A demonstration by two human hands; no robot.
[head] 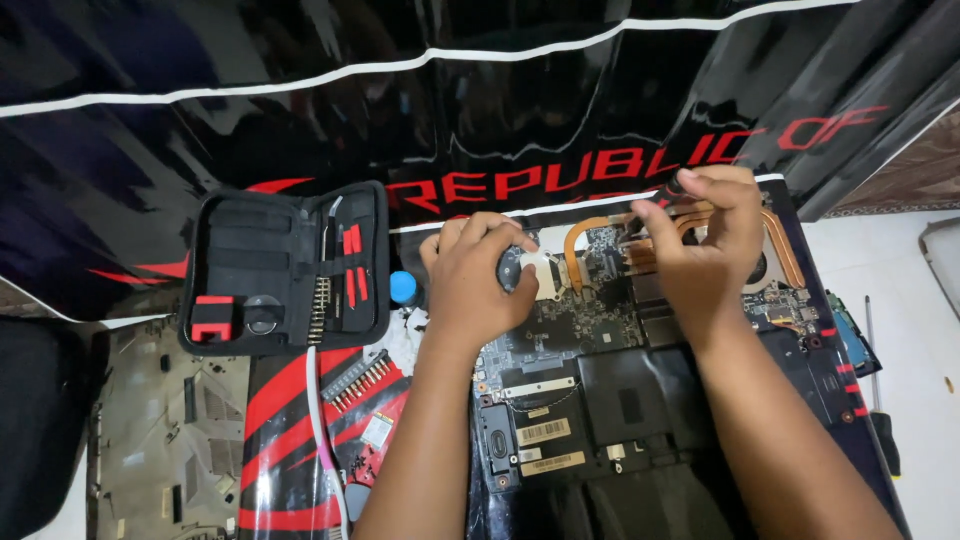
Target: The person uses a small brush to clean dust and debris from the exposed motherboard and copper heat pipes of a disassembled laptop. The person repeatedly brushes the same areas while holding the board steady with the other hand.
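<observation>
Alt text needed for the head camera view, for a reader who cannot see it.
Two bare hands work on an opened laptop: the left hand rests on the mainboard, and the right hand touches the copper heat pipes. An open black tool case lies to the left.

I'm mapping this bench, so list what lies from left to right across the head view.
Grey laptop bottom cover → open black tool case → row of screwdriver bits → blue cap → left hand on the opened laptop → right hand over the copper heat pipes → screwdriver.
</observation>
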